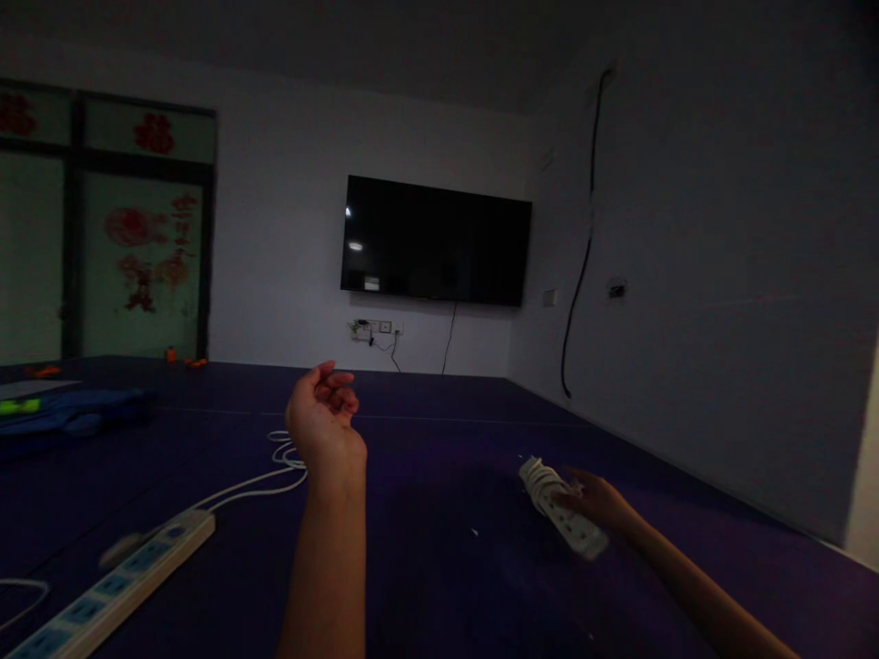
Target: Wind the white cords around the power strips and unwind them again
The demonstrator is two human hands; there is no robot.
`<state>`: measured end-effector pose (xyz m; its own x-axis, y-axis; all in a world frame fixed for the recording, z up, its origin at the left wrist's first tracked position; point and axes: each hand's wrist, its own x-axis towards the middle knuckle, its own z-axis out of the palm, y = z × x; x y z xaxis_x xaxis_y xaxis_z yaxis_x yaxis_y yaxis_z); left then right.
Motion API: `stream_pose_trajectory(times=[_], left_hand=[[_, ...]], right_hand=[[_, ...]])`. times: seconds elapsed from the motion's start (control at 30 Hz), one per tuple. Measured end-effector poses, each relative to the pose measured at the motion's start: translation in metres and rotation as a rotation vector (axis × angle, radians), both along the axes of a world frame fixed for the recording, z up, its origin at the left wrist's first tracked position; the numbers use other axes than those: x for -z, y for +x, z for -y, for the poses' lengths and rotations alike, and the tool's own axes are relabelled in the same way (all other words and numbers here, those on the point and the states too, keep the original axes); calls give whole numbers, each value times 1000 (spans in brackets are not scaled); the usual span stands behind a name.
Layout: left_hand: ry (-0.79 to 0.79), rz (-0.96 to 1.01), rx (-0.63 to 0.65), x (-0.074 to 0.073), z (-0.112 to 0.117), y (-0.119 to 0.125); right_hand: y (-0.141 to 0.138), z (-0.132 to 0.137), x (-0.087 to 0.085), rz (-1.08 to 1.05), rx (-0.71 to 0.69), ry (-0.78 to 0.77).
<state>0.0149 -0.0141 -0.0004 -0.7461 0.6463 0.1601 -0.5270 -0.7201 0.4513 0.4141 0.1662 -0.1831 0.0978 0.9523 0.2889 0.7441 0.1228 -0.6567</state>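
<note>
My left hand [322, 412] is raised over the dark purple floor [439, 549], palm up, with its fingers loosely curled and nothing in them. My right hand [596, 499] reaches out low to the right and grips a small white power strip [563, 513] with its cord wound round one end. A long white power strip [110, 586] with blue sockets lies on the floor at the lower left. Its white cable [261, 476] runs in loops toward my left wrist.
A black wall-mounted TV [436, 240] hangs on the far white wall above a socket with cables [376, 328]. Glass doors with red decorations [137, 247] stand at left. Blue fabric [69, 412] lies on the floor at far left. A black cable [583, 256] runs down the right wall.
</note>
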Motion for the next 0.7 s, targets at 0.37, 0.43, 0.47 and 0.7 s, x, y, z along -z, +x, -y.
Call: stream_pose_trajectory(times=[0.37,0.43,0.47,0.7], left_hand=[[-8,20,-4,-1,0,-2],[-13,24,-2,-1,-1,-2],[-11,21,-3,-1,-1,-1],[6,32,12,-7,13,6]], right_hand=[[2,7,7,43,178,-74],[7,7,13,-27,219,-100],[9,7,16,-67,238,-111],[9,16,35,-288,269,-84]])
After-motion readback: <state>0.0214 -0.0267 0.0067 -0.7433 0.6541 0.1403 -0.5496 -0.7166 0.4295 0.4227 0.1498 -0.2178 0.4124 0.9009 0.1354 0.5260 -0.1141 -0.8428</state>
